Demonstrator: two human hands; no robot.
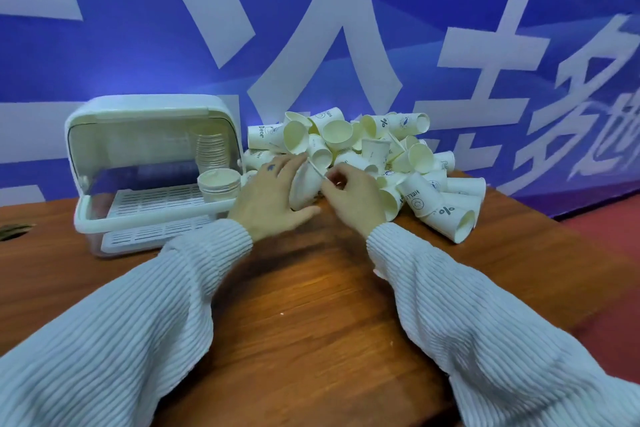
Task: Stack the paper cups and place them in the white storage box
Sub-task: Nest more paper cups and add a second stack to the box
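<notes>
A heap of white paper cups (377,152) lies on the wooden table (304,305) against the blue wall. My left hand (273,198) curls round a short stack of cups (306,184) lying on its side at the heap's near edge. My right hand (353,198) pinches the rim of the same stack from the right. The white storage box (149,170) stands to the left with its clear lid raised. Inside it stands one tall stack of cups (211,149) at the back and a shorter stack (220,184) near its front right corner.
A blue banner (346,28) with large white characters rises directly behind the heap and box. The table's right edge runs diagonally past the heap, with red floor (609,229) beyond. A dark object (14,230) sits at the far left edge.
</notes>
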